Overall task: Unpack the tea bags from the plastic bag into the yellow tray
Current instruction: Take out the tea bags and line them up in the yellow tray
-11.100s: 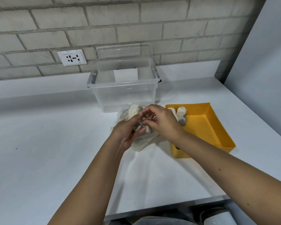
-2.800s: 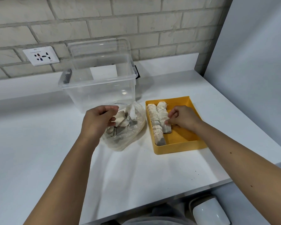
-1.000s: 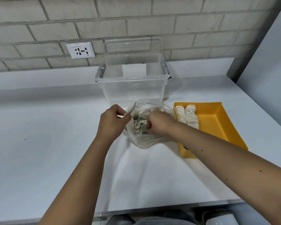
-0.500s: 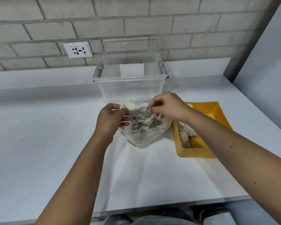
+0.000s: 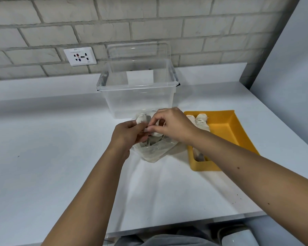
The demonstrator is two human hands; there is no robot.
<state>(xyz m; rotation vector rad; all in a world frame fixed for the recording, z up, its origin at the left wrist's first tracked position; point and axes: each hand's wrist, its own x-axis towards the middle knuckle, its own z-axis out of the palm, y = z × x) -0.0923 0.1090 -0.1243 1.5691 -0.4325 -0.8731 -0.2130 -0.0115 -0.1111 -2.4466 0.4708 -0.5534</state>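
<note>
L hand (image 5: 130,135) fingers curl on plastic bag (image 5: 155,152) rim; R hand (image 5: 171,125) pinches 1 tea bag (image 5: 141,119). Judged light, soft, tearable: you grip its edge gently, then go right to yellow tray (image 5: 227,113).

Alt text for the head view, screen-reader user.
Over a white counter, the left hand holds open a plastic bag while the right hand pinches a tea bag at its mouth. A yellow tray to the right holds a few tea bags; a clear bin stands behind.
</note>
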